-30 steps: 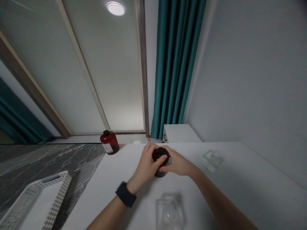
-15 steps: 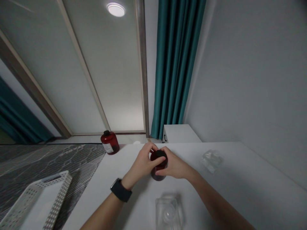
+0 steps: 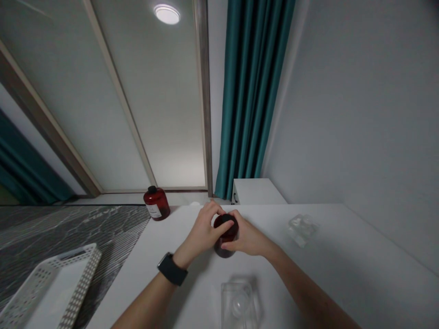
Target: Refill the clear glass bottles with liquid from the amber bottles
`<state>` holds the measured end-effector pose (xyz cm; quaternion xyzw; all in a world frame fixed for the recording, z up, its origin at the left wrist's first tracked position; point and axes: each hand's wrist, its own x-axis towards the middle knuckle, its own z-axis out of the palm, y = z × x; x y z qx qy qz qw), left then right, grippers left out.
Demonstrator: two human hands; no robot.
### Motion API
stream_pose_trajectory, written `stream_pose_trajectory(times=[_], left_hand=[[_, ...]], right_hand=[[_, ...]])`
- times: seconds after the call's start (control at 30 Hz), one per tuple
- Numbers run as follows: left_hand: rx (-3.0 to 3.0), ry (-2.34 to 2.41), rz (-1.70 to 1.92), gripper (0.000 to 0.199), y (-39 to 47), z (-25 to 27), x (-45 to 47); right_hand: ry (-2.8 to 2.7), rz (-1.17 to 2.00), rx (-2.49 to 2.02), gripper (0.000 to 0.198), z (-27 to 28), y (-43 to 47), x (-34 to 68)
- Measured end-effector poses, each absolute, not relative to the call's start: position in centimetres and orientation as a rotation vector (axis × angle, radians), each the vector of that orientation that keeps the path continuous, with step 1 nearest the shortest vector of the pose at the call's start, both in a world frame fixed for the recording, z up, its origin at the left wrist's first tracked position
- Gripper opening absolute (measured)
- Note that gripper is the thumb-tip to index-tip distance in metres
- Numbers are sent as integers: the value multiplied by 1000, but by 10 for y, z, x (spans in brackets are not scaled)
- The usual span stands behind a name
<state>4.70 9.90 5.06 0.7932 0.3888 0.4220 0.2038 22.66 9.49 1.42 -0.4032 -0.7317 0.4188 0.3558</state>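
A dark red bottle [image 3: 225, 249] with a black cap [image 3: 229, 222] stands on the white table, between my two hands. My left hand [image 3: 208, 227], with a dark watch on its wrist, has its thumb and fingers closed round the cap. From the right, my right hand [image 3: 247, 235] wraps the bottle's upper body, thumb toward me. My fingers cover parts of the cap and bottle. Closer to me lies a clear plastic container [image 3: 238, 304] with a round shape in it.
A second red bottle [image 3: 157, 204] with a black cap and white label stands at the table's far left corner. Crumpled clear plastic [image 3: 303, 229] lies on the right. A white perforated basket [image 3: 80, 288] sits lower left, and a white cabinet [image 3: 257, 192] stands beyond the far edge.
My left thumb has shifted slightly on the cap. Both hands stay on the bottle, and the whole view has moved very slightly.
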Motion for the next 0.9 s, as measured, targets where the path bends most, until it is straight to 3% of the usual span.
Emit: stream_pose_trajectory(times=[0.3, 0.9], left_hand=[[2458, 1633, 930, 28, 89, 60, 52], [2301, 1130, 816, 20, 99, 69, 38]], right_hand=[[-1873, 1102, -1039, 67, 16, 92, 215], [-1935, 1149, -1009, 65, 21, 89, 225]])
